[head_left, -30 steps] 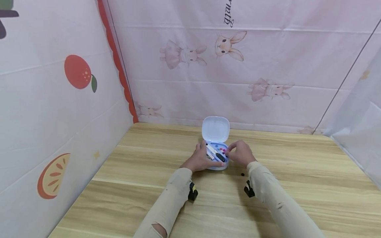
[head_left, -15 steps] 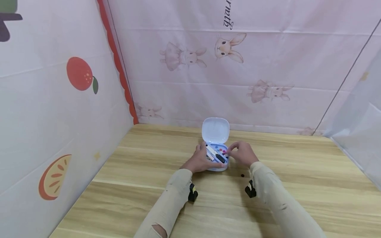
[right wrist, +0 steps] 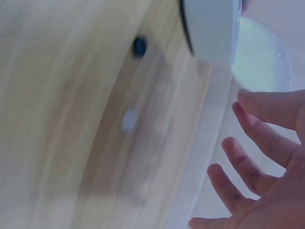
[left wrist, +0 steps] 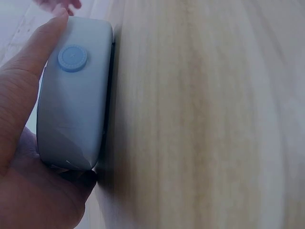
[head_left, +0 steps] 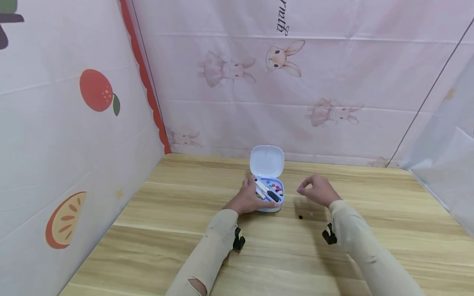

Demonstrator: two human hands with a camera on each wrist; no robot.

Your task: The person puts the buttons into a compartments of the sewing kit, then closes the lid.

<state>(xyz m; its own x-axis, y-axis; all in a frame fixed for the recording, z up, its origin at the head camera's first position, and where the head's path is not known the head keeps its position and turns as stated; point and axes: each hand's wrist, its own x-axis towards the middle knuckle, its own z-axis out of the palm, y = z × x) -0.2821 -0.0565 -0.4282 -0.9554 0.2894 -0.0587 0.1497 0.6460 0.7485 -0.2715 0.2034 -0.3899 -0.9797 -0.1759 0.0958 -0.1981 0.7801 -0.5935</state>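
On the table an open light-blue sewing kit (head_left: 280, 204) has its lid raised at the back. My left hand (head_left: 246, 198) grips the kit from the left, thumb along its front side; in the left wrist view the thumb lies by the case wall (left wrist: 74, 119) with its round blue clasp (left wrist: 72, 58). Inside lie a black-handled tool (head_left: 273, 196) and several coloured buttons (head_left: 277, 188). To the right of the kit, my right hand (head_left: 319, 191) hovers with thumb and index tips close together; whether anything small is between them is hidden. A black button (head_left: 300, 217) and a white button (head_left: 311, 214) lie below it.
The wooden table (head_left: 207, 172) meets a pink rabbit-print curtain (head_left: 229, 119) at the back. A white fruit-print sheet (head_left: 55, 135) hangs along the left side. Black wrist mounts (head_left: 238, 239) sit under both sleeves.
My right hand has drawn back to the right, away from the kit's buttons. The white button now shows on the table where the wrist had been. The left hand stays on the kit.
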